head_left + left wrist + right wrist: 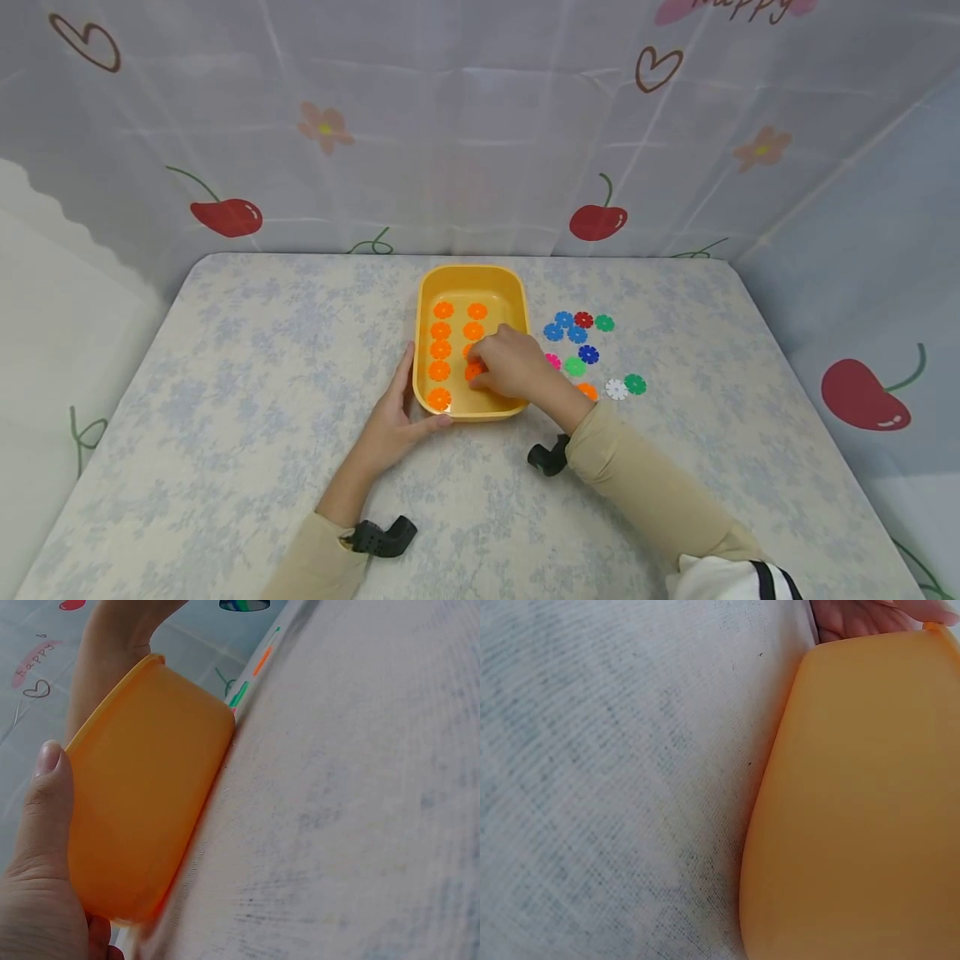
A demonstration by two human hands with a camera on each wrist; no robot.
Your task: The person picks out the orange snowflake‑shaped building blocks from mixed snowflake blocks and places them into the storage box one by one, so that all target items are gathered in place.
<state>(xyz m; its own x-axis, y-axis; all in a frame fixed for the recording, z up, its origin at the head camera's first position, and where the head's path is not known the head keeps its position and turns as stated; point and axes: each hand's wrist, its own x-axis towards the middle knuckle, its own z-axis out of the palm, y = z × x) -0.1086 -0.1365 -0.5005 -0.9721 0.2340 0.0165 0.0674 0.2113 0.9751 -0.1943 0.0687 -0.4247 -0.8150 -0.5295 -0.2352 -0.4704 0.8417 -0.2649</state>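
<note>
A yellow plastic tray (510, 410) stands on the table, holding orange notched plastic discs (440, 331) in two columns. My left hand (390, 429) grips the tray's near left corner, fingers along the left side and thumb at the front rim. In the left wrist view, the thumb (46, 802) lies against the tray's wall (150, 772). Over the right column, my right hand (517, 364) reaches into the tray with curled fingers, pinching an orange disc (473, 372) low near the tray floor. That hand partly covers the column. The right wrist view shows mostly the tray's outer wall (862, 795).
Right of the tray lie loose discs of the same kind: several blue ones (577, 334), a red one (583, 319), green ones (635, 384), a white one (617, 389), a pink one (552, 361) and an orange one (588, 391). A printed curtain hangs behind the table.
</note>
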